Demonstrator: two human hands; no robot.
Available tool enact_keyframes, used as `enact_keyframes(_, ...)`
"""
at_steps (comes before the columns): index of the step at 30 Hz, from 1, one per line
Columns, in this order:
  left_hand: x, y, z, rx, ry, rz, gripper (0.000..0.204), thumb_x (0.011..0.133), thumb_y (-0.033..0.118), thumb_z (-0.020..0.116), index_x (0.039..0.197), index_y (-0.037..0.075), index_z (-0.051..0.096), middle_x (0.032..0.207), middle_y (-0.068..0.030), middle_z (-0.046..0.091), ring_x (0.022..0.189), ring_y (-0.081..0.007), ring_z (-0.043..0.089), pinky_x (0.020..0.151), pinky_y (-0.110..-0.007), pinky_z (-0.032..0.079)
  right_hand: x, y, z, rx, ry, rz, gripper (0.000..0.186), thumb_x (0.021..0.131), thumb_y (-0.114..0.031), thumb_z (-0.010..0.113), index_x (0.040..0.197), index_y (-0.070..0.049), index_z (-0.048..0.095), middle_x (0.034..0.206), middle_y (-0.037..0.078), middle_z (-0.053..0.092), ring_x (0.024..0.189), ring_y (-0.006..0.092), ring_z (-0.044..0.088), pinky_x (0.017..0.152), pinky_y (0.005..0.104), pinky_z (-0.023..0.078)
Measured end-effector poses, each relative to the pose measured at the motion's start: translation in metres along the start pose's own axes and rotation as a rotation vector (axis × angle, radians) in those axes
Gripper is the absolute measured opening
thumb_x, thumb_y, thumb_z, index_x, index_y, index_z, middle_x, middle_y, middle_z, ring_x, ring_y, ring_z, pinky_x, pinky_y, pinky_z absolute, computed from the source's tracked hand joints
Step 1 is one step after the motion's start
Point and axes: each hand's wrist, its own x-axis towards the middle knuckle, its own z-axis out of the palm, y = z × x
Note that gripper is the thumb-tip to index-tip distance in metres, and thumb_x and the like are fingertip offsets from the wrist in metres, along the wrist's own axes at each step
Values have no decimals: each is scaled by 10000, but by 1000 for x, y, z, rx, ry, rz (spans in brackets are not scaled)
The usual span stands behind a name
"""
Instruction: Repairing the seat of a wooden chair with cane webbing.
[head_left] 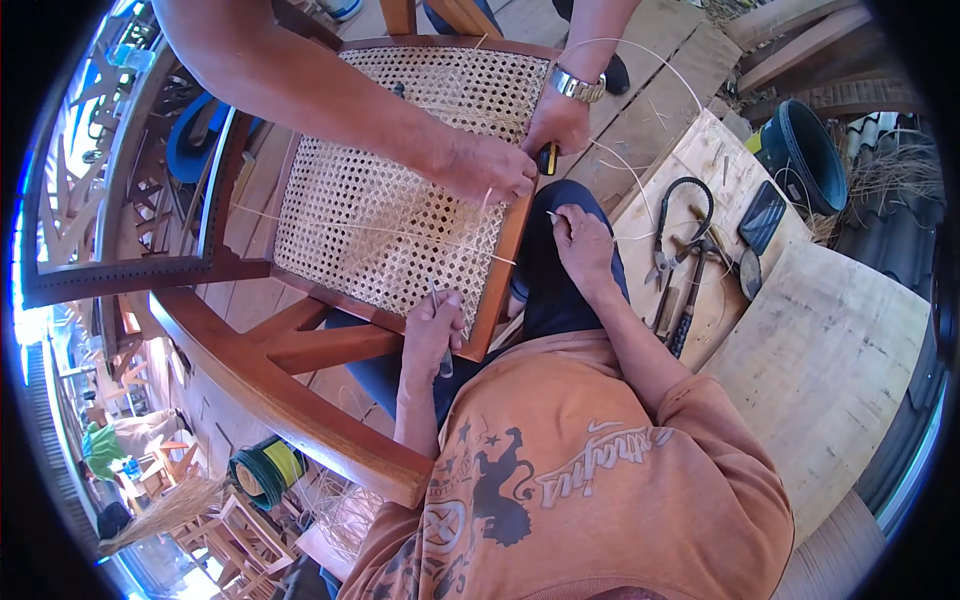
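Observation:
My left hand (432,328) is closed around a slim metal pointed tool (434,290), at the near edge of a woven cane seat (400,220). The tool's tip points away from me over the weave, and its other end shows below my hand. The seat sits in a reddish-brown wooden chair frame (497,290). Loose cane strands (420,232) cross the weave. My right hand (583,245) rests on my right thigh, fingers pinched on a small pale tip that I cannot make out. Opposite me, a co-worker's hands (490,168) work at the seat's right rail.
A co-worker's hand with a wristwatch grips a black-and-yellow handle (547,158). On a wooden board (690,180) to my right lie pliers (668,262), other hand tools and a dark flat block (762,215). A dark bucket (805,155) stands beyond; another bucket (268,470) is lower left.

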Motion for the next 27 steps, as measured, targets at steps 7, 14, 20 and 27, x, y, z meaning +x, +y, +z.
enact_keyframes(7,0,0,0,-26,-8,-5,231,897,217,529,990,6,547,611,5,506,390,-50,423,357,-188,356,0,0,-1,11,-21,25,111,819,-195,559,864,-103,602,689,155,596,653,340,587,617,448,473)
enact_keyframes(14,-1,2,1,-13,9,1,217,895,210,527,960,8,572,602,6,505,395,-53,442,350,-186,362,0,-2,-2,20,-30,44,118,821,-192,555,876,-101,605,695,161,597,657,344,586,617,448,473)
enact_keyframes(20,1,0,0,-21,14,-7,202,890,214,538,945,24,580,599,10,505,395,-53,444,348,-186,365,1,-2,-2,36,-32,47,119,822,-194,554,872,-101,609,693,164,597,657,350,588,622,452,475)
enact_keyframes(27,1,0,1,-13,10,-7,199,888,218,541,939,30,583,600,11,506,395,-53,446,346,-186,364,-2,4,2,22,-1,9,95,815,-176,567,866,-102,597,679,148,589,638,338,583,601,439,469)
